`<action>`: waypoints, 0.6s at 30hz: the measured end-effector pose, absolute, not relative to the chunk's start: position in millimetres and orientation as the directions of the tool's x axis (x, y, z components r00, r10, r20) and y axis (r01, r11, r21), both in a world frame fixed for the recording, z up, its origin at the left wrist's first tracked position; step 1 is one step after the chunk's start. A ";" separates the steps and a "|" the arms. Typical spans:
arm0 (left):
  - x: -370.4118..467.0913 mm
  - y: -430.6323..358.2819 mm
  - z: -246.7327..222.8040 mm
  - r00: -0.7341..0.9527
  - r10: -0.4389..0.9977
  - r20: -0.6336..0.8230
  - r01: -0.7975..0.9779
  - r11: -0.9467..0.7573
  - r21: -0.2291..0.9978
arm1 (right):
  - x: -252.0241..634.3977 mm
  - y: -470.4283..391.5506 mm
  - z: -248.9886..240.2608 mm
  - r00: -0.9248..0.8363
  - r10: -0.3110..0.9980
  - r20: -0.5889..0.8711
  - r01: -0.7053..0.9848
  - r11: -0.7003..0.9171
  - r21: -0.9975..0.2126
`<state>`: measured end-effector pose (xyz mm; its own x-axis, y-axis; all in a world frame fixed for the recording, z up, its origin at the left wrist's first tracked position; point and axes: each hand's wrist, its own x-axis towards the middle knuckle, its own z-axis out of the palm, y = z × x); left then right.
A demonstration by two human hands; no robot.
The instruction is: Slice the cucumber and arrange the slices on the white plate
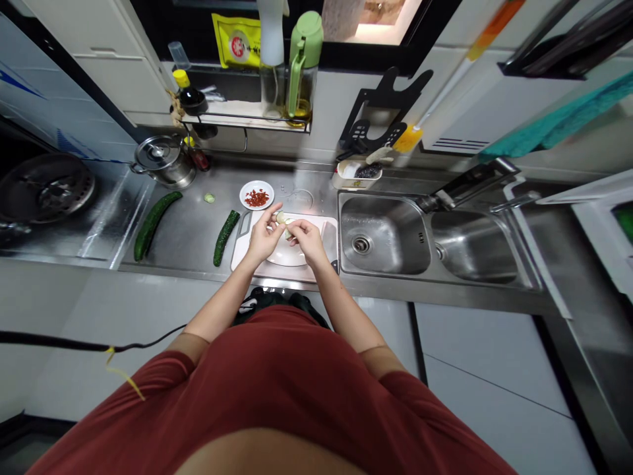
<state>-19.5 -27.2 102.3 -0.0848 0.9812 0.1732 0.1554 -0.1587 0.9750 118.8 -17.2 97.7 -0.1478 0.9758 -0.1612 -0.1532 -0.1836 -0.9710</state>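
Note:
Above a white plate (285, 258), my left hand (264, 233) and my right hand (307, 239) meet with their fingertips close together. My left fingers pinch a thin, pale greenish slice (280, 216). A second pale piece (287, 233) shows between the two hands, and my right thumb and fingers are closed on it. Whether these are cucumber slices is too small to tell. The plate rests on a pale cutting board (239, 256). Left of the board lies a cucumber (226, 238), and a longer one (152, 225) lies farther left.
Behind the board is a small dish (256, 195) of chopped red pieces. A pale green bit (209, 198) lies on the steel counter. A lidded pot (165, 161) stands back left. The double sink (386, 231) is to the right. A rack (247, 121) holds bottles above.

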 end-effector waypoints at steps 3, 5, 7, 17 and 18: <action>-18.7 -25.2 98.3 -0.099 0.984 0.150 0.123 -0.137 0.983 | 119.6 -16.2 96.8 -0.171 0.965 -0.200 -0.172 -0.229 -0.958; -18.2 -23.1 94.5 -0.104 0.985 0.141 0.082 -0.132 0.988 | 120.4 -15.1 96.4 -0.188 0.958 -0.215 -0.167 -0.247 -0.955; -17.7 -21.0 91.2 -0.100 0.986 0.132 0.042 -0.129 0.991 | 121.4 -13.7 96.0 -0.193 0.960 -0.204 -0.149 -0.235 -0.961; -16.2 -18.5 91.0 -0.111 0.992 0.066 -0.047 -0.072 0.996 | 132.5 1.4 90.5 -0.197 0.980 0.032 0.061 0.045 -0.997; -16.1 -18.5 90.6 -0.120 0.991 0.059 -0.040 -0.065 0.997 | 134.1 3.2 90.2 -0.202 0.978 0.046 0.096 0.067 -0.993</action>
